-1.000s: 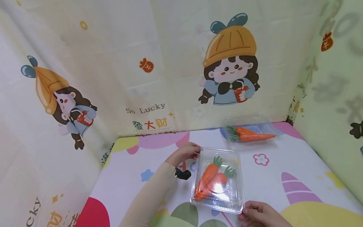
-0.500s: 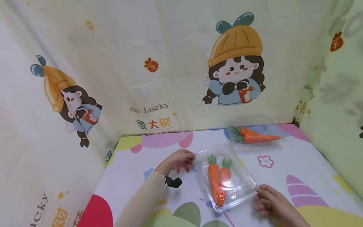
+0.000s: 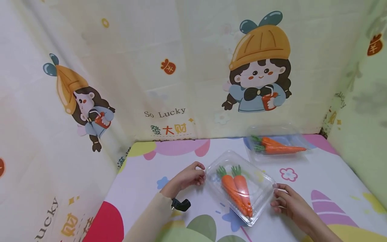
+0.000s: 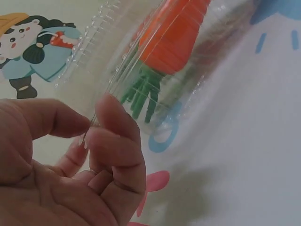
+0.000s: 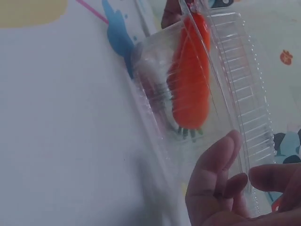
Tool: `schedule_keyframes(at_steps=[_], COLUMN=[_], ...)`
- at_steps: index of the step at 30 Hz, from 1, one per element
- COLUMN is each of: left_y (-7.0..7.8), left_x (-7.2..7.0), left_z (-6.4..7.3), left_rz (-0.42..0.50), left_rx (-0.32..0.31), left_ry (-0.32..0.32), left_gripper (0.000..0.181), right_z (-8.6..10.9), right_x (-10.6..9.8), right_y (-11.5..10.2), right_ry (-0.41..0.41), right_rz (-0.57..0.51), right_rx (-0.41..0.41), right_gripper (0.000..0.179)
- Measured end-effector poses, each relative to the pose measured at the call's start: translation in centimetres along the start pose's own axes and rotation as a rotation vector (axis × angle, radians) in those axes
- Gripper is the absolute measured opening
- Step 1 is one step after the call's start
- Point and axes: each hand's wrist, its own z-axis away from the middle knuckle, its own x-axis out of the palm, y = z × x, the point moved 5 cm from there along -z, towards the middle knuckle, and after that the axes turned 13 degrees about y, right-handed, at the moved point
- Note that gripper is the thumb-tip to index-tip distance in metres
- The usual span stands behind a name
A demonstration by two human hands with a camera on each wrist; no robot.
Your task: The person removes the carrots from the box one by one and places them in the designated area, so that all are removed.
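Note:
A clear plastic clamshell box with two orange carrots inside is held between both hands over the table. Its lid is down, and the green carrot tops point to the far left. At its left corner my left hand pinches the rim, thumb and fingertips meeting on the thin edge in the left wrist view. Opposite, my right hand pinches the right corner; the right wrist view has thumb and fingers on the ribbed rim.
A second clear box with carrots lies at the back of the table, against the printed cloth wall. Patterned cloth also rises at the left and right. A black device is strapped at the left wrist.
Between my hands the box has turned counterclockwise, so the carrot tops swung from far right to far left. My right hand moved farther away. The head view has shifted slightly left.

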Motion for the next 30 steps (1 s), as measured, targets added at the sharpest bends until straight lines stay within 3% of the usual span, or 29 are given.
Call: schedule_keyframes(at_steps=[5, 13, 20, 25, 30], left_y=[-0.5, -1.7, -2.7, -2.9, -3.1], left_x=[0.3, 0.7, 1.2, 1.2, 1.3], left_z=[1.5, 4.2, 6.6, 7.4, 8.1], left_rz=[0.023, 0.083, 0.059, 0.073, 0.111], left_rx=[0.038, 0.080, 0.151, 0.177, 0.153], left_ry=[0.032, 0.098, 0.180, 0.221, 0.225], left_gripper=[0.029, 0.034, 0.037, 0.034, 0.030], right_z=[-0.6, -2.0, -2.4, -2.3, -1.7], right_x=[0.2, 0.5, 0.9, 1.2, 1.2], right_y=[-0.7, -1.9, -2.5, -2.2, -1.1], right_ry=[0.007, 0.017, 0.007, 0.002, -0.039], right_rz=[-0.032, 0.018, 0.035, 0.050, 0.075], right_rx=[-0.010, -0.049, -0.076, -0.082, -0.035], right_gripper=[0.036, 0.059, 0.065, 0.067, 0.069])
